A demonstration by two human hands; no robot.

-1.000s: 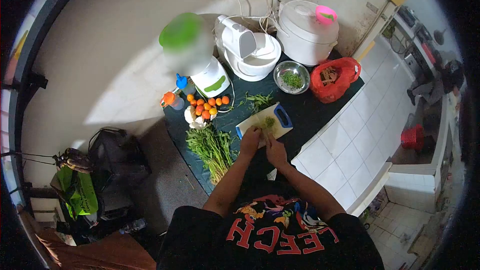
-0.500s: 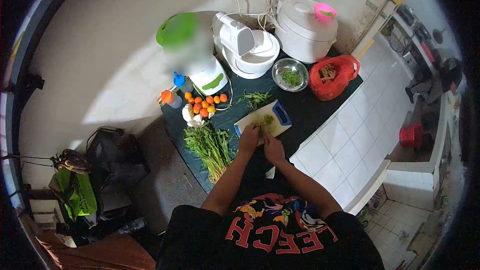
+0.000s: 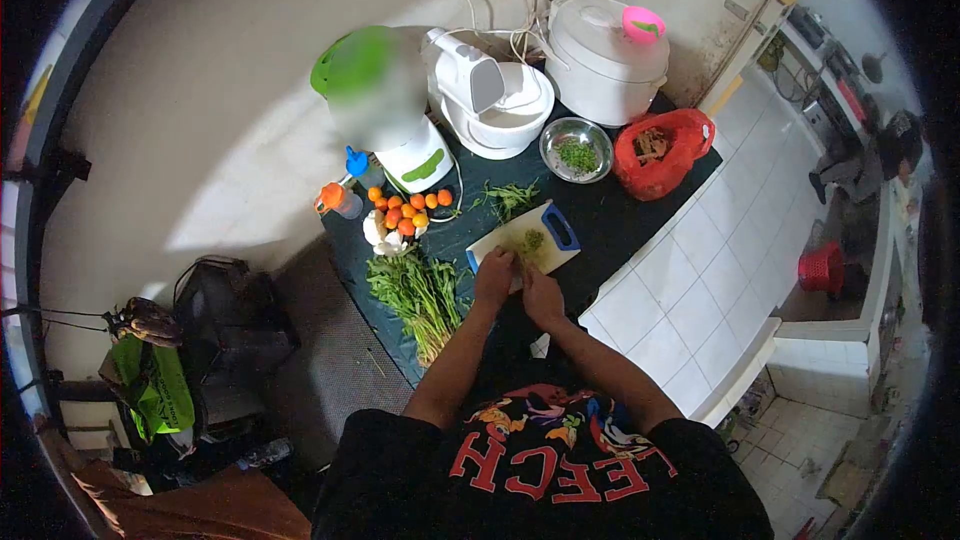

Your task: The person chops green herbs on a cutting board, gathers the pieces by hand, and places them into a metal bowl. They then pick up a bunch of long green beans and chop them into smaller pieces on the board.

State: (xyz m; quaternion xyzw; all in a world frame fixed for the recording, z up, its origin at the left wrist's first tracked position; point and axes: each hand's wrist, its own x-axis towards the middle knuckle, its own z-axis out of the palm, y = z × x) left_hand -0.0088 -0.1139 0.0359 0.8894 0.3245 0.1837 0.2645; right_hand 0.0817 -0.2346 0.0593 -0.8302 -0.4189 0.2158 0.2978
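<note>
Unchanged since earlier: both hands, left hand (image 3: 496, 278) and right hand (image 3: 541, 297), curled over greens on cutting board (image 3: 524, 241); grip indiscernible; board's long axis runs lower-left to upper-right

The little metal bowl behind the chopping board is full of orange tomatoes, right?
Not quite. The head view shows the metal bowl behind the chopping board holding chopped greens. The orange tomatoes lie loose on the counter, to its left.

Steel bowl (image 3: 577, 149) beside red bag (image 3: 662, 152)
</note>
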